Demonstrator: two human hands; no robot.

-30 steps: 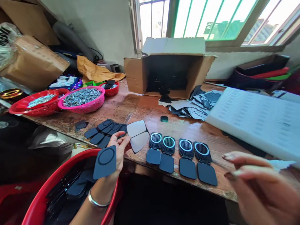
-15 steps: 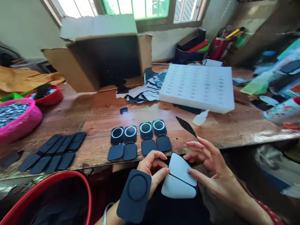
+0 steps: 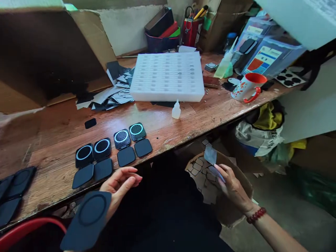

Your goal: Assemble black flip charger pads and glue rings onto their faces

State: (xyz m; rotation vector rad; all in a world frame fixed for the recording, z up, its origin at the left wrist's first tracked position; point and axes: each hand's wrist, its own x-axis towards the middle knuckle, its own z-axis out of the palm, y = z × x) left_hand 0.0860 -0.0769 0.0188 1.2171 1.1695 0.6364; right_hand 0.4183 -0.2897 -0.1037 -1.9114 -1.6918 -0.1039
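Note:
My left hand (image 3: 118, 185) is beside the table's front edge, thumb and fingers curled, the fingertips close together. A flat black pad (image 3: 89, 217) with a raised ring rests across this hand near the wrist; how it is gripped is partly hidden. To the right and below the table, my right hand (image 3: 231, 185) pinches thin pale backing paper (image 3: 210, 154) between thumb and fingers. Beneath that hand stands a cardboard box (image 3: 237, 206) with many cut backing pieces in it. Several hinged black pads (image 3: 126, 156) lie in a row on the table, their ringed halves farther back.
On the table are a white foam tray (image 3: 168, 78), a small dropper bottle (image 3: 176, 110), a pile of paper scraps (image 3: 118, 92) and a mug (image 3: 248, 87). A large carton (image 3: 105, 35) stands back left; a red tub's rim (image 3: 34, 227) shows at lower left.
My view has turned right. My hands have parted; the right one has moved down over the box with the backing paper. The white-backed piece between them is out of sight.

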